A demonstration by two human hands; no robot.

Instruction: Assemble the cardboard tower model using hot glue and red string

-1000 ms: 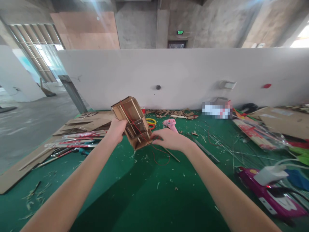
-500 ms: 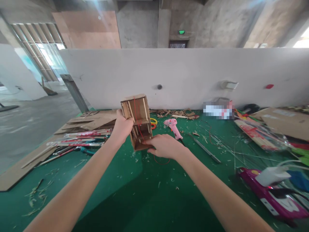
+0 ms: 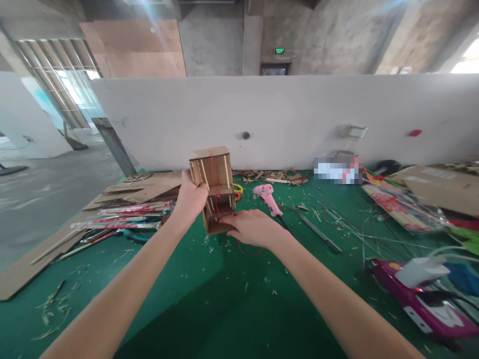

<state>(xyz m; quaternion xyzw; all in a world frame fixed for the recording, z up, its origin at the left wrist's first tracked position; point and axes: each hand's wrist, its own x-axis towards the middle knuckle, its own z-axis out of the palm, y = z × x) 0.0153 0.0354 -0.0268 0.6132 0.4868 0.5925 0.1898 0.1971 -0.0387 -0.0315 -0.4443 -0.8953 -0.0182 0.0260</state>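
A small open-fronted cardboard box (image 3: 219,174) stands raised over the green table, split into compartments with thin wooden sticks upright inside. My left hand (image 3: 191,199) is closed round its left side, thumb at the front. Down the front of the box runs a thin red string (image 3: 212,172), passing the middle divider. My right hand (image 3: 250,227) is at the lower right edge, its fingertips reaching into the bottom compartment where the string comes down; the fingers look pinched on it, though the tips are partly hidden. Below this hand the string hangs in a loop.
Behind the box lie a pink glue gun (image 3: 268,198) and yellow tape roll (image 3: 238,188). A grey craft knife or blade (image 3: 318,232) is at the right. Cardboard sheets (image 3: 140,187) and wrapped sticks (image 3: 127,214) lie left. A purple power strip (image 3: 407,294) sits front right. Scraps litter the green table (image 3: 209,299).
The top of the box has shifted slightly right and tilted a little. The string across its front hangs differently. Both hands keep nearly the same places.
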